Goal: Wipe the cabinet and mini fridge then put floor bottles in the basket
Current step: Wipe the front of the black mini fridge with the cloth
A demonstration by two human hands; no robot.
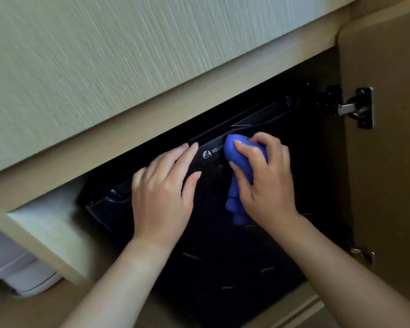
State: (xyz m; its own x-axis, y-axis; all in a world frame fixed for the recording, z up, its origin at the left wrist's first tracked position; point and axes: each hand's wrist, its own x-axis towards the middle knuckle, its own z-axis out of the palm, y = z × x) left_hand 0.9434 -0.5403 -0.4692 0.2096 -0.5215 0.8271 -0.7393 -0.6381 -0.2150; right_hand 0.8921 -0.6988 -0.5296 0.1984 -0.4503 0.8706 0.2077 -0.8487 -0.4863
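Pale wood-grain cabinet [152,110] fills the frame, its door standing open at right on a metal hinge [357,107]. Black mini fridge [223,268] sits inside. Glossy, rigid front, likely heavy, so it shouldn't shift under rubbing. Left hand [162,192] lies flat with fingers straight, bracing the fridge's top edge. Right hand [265,183] is curled round a bunched blue cloth [234,147], pressed on the fridge front beside the logo. Cloth looks soft and light, best held wadded in the palm. Bottles and basket not in view.

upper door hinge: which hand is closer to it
Right. The right hand, gripping the blue cloth on the mini fridge, is below-left of the upper hinge; the left hand lies farther left.
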